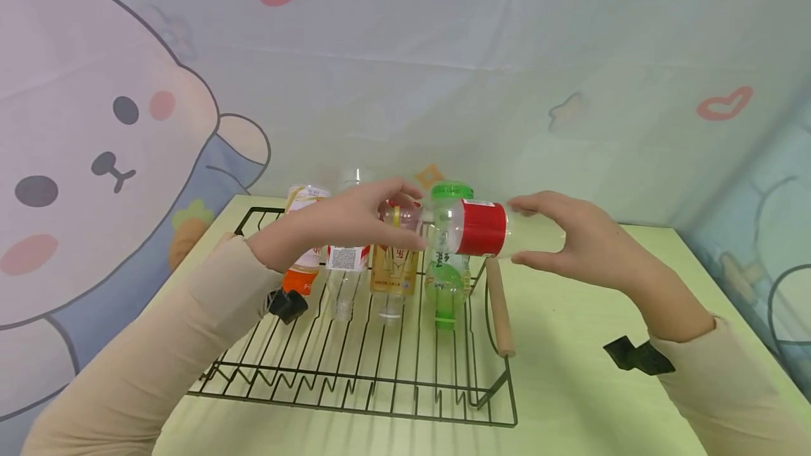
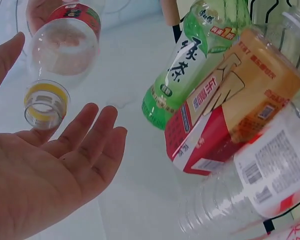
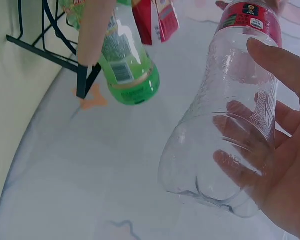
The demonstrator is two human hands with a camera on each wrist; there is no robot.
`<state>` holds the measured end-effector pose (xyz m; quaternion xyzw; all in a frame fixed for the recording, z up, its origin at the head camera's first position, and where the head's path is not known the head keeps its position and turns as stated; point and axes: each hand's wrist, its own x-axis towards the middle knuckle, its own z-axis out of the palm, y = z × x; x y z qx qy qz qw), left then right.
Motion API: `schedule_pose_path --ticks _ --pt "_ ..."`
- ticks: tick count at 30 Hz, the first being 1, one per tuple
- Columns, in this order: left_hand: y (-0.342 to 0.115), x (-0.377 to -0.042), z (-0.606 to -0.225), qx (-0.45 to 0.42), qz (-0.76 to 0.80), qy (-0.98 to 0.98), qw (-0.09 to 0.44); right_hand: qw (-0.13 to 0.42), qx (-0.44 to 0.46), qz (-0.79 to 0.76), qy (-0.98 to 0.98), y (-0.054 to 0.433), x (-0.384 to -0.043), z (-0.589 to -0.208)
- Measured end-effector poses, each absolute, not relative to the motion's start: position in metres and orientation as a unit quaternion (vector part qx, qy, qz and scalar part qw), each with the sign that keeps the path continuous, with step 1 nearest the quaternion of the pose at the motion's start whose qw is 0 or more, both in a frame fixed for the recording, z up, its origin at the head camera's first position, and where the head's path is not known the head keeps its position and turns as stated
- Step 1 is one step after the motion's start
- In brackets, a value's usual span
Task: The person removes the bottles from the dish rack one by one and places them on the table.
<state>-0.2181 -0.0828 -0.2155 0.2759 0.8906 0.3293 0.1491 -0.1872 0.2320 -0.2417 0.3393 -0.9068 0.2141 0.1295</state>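
A clear plastic bottle (image 1: 483,229) with a red label lies sideways in the air above the back right of a wire rack. Around its base end is my right hand (image 1: 583,238), gripping it with the thumb on one side and the fingers behind. The bottle's uncapped neck, with its yellow ring (image 2: 47,89), points to the left. My left hand (image 1: 355,217) is at that neck, its fingers extended and its thumb apart, as the left wrist view shows. The right wrist view shows the bottle's lobed base pointing down.
The black wire rack (image 1: 355,410) holds an orange-and-white bottle (image 1: 300,281), a clear bottle (image 1: 343,294), a tan-labelled bottle (image 1: 388,280) and a green bottle (image 1: 445,290), necks toward me. A wooden handle (image 1: 500,308) is on its right side. The pale green table (image 1: 570,371) lies underneath.
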Motion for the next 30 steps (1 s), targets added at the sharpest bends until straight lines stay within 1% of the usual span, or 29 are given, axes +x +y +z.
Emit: schedule_pose_path --ticks 7,12,17,23,26,30 --pt "-0.101 -0.215 -0.211 0.256 0.351 0.892 0.123 0.157 0.297 0.235 -0.912 0.256 -0.191 -0.237" --pt "-0.121 -0.220 -0.212 0.236 0.367 0.894 0.098 0.183 0.264 0.247 -0.914 0.273 -0.195 -0.235" --pt "-0.140 -0.224 -0.213 0.186 0.376 0.905 0.074 0.192 0.214 0.277 -0.917 0.285 -0.201 -0.233" --pt "-0.159 -0.229 -0.219 0.110 0.373 0.920 0.045 0.175 0.137 0.309 -0.925 0.301 -0.211 -0.230" --pt "-0.168 -0.231 -0.225 0.090 0.375 0.922 0.041 0.160 0.099 0.322 -0.928 0.309 -0.216 -0.232" --pt "-0.180 -0.233 -0.238 0.067 0.370 0.926 0.043 0.147 0.069 0.346 -0.924 0.318 -0.223 -0.237"
